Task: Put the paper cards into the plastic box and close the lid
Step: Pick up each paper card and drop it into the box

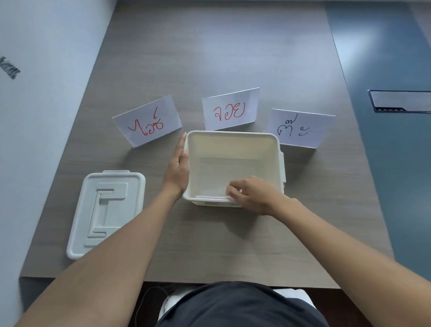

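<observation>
1. The right hand point(252, 194) is over the near wall of the box point(237, 139), its fingers point(233, 190) pinched on the edge of a white card point(211, 197) that lies against that wall, inside. Best to lower the card until it sits flat against the wall or floor before letting go, so it doesn't spring up under the lid.
2. The left hand point(179, 165) lies flat against the box's left side, fingers straight and pressed together. It should keep bracing there; the box looks light and could slide on the desk point(217, 60).
3. Three cards stand beyond the box: the left card point(148, 120), the middle card point(230, 109) and the right card point(299, 128). Take the nearest first, one at a time, and stack each against the one already in.
4. The lid point(107, 211) lies on the desk to the left, apart from the box; leave it until all cards are in.
</observation>
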`<state>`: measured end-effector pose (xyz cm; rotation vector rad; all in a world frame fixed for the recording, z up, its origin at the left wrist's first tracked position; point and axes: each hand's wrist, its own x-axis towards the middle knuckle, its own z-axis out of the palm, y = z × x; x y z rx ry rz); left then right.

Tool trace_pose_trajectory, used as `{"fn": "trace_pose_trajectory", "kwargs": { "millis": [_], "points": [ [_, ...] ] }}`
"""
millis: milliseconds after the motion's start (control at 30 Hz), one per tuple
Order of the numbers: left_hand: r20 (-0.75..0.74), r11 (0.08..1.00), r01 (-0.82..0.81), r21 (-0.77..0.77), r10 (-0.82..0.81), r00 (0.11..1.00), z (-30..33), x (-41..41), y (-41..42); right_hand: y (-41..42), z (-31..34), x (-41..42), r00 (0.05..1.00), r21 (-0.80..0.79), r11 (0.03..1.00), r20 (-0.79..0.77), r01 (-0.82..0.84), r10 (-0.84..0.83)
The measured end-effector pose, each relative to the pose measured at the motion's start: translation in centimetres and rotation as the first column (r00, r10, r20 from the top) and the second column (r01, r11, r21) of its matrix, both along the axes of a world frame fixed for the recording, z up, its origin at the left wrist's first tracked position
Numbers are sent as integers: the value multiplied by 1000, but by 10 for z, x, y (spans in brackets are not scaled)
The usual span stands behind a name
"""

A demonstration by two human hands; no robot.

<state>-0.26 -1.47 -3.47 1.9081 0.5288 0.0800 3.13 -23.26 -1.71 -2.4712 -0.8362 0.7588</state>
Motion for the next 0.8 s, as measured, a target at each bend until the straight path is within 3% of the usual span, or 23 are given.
{"fn": "trace_pose_trajectory", "kwargs": {
  "millis": [167, 267, 367, 467, 600, 667, 800],
  "points": [
    [-15, 1000, -6, -3, 6, 1000, 5, 1, -2, 4, 10, 43, 963, 259, 952, 169, 162, -210],
    [-20, 1000, -7, -21, 6, 1000, 5, 1, -3, 2, 25, 85, 863, 409, 864, 276, 292, -423],
    [-16, 999, -8, -40, 8, 1000, 3, 2, -2, -12, 23, 128, 766, 415, 814, 330, 408, -552],
    [-25, 999, -8, -37, 7, 1000, 3, 2, -2, -37, 15, 167, 733, 153, 858, 460, 490, -501],
    [-42, 999, 3, -33, -4, 999, 5, 1, -1, -71, 1, 191, 850, -304, 818, 377, 489, -368],
    [-46, 1000, 11, -27, -13, 999, 5, 2, -1, -82, -4, 193, 868, -372, 817, 411, 440, -280],
    [-40, 1000, 8, -24, -9, 999, 5, 3, -1, -83, 6, 194, 860, -349, 847, 463, 401, -216]
  ]
}}
